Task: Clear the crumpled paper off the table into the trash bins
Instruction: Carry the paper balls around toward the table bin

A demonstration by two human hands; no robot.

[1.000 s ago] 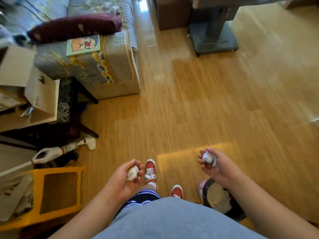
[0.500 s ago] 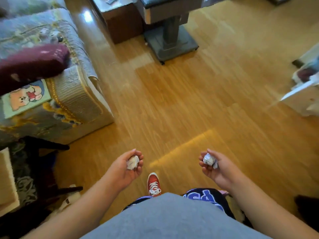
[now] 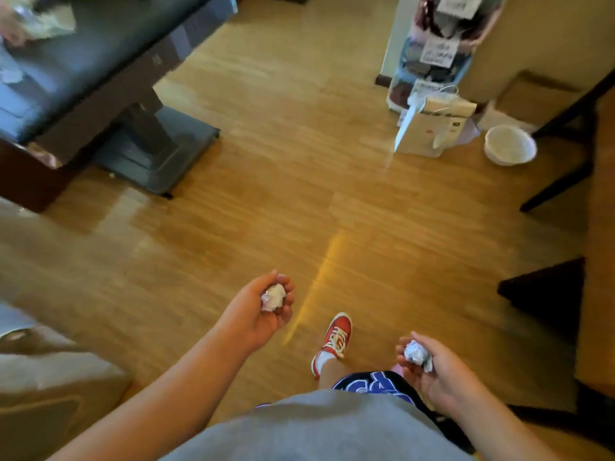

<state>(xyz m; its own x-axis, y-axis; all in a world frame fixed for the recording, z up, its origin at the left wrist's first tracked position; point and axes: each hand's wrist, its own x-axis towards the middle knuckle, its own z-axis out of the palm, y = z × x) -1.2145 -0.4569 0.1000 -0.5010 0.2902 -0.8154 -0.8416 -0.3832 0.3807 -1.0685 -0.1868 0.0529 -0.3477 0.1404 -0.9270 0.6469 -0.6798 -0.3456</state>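
Over the wood floor, mid-carry: left hand (image 3: 256, 307) has its fingers curled round 1 paper ball (image 3: 273, 297), right hand (image 3: 432, 371) clamps a 2nd ball (image 3: 416, 354). Neither is binned yet. White round bin (image 3: 509, 146) sits by the far-right chair legs. Bench (image 3: 100, 54), top left, carries pale scraps near its left edge; too blurred to tell if they're paper, so likely more trips.
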